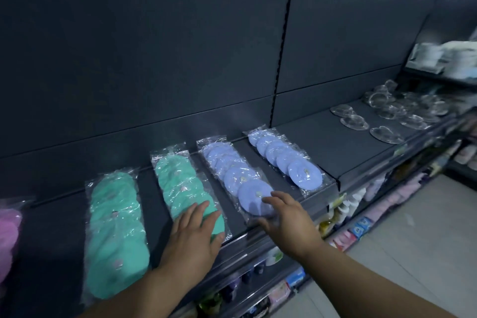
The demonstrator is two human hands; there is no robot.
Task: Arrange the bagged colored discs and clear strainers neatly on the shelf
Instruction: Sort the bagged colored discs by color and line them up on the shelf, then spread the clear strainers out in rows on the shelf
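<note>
The left hand (pixel 192 235) was laid flat on a clear bag of green discs (pixel 178 183), the right hand (pixel 284 217), fingers spread, on the neighbouring lilac-disc bag (pixel 232 170). Clear plastic strainers (pixel 387 113) were scattered far right on the dark shelf (pixel 348 152).

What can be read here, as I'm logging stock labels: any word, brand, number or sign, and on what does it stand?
No text can be read in this view.
Disc bags: no print shows on them.
Shelf-edge tags: too blurred to read.
Lower-shelf packs: some print, too small and blurred to read.
</note>
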